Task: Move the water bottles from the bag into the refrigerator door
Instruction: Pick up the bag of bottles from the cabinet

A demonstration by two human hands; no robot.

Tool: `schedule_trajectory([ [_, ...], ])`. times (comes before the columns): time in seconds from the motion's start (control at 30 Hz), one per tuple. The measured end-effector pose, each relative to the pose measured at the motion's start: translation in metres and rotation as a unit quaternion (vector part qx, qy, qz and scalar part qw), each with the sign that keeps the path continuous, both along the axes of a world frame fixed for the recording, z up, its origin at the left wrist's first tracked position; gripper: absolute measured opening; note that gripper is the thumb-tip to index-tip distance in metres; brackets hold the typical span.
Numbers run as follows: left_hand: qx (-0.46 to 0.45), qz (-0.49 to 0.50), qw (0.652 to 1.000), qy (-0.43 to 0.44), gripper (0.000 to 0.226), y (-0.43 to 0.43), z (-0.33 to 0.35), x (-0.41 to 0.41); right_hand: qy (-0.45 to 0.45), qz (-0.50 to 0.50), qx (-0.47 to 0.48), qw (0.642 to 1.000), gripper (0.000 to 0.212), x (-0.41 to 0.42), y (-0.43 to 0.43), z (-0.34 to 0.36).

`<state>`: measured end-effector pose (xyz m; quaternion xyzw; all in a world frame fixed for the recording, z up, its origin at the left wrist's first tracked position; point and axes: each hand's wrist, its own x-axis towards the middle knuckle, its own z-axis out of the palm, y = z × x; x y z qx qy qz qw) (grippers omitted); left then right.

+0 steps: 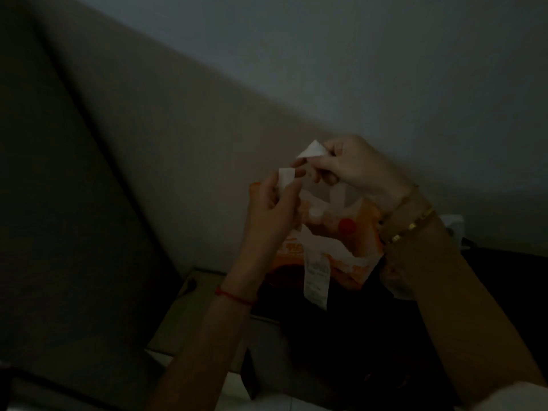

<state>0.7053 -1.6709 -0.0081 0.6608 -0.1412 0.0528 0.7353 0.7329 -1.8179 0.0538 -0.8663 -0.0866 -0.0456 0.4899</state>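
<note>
The scene is very dark. An orange and white plastic bag [358, 232] stands on a dark surface in front of me, with a long white receipt [316, 280] hanging down its front. My left hand [272, 209] pinches one white handle strip [286, 177] of the bag. My right hand [355, 170] pinches the other white strip [312, 150] just above it. Both hands are held over the bag's mouth. A pale round shape [315, 211], perhaps a bottle cap, shows inside the bag. The bottles themselves are hidden.
A tall pale panel [89, 188], possibly the refrigerator, fills the left side, with a grey wall [385, 69] behind. The bag rests on a dark block [341, 336] beside a light surface [189, 315]. A white socket [453, 222] sits on the wall at right.
</note>
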Motion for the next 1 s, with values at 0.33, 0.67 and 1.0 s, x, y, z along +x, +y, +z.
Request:
schedule_trajectory([
  [0.33, -0.038, -0.064, 0.997, -0.001, 0.027, 0.014, 0.030, -0.002, -0.112, -0.068, 0.182, 0.974, 0.026, -0.030, 0.009, 0.012],
  [0.67, -0.007, -0.060, 0.998, -0.027, 0.028, 0.053, 0.034, -0.027, -0.115, -0.024, 0.309, 0.944, 0.027, -0.070, 0.030, 0.009],
  [1.0, 0.005, 0.064, 0.998, -0.001, 0.028, 0.075, 0.040, -0.105, -0.054, 0.084, 0.301, 0.948, 0.027, -0.113, 0.052, 0.005],
])
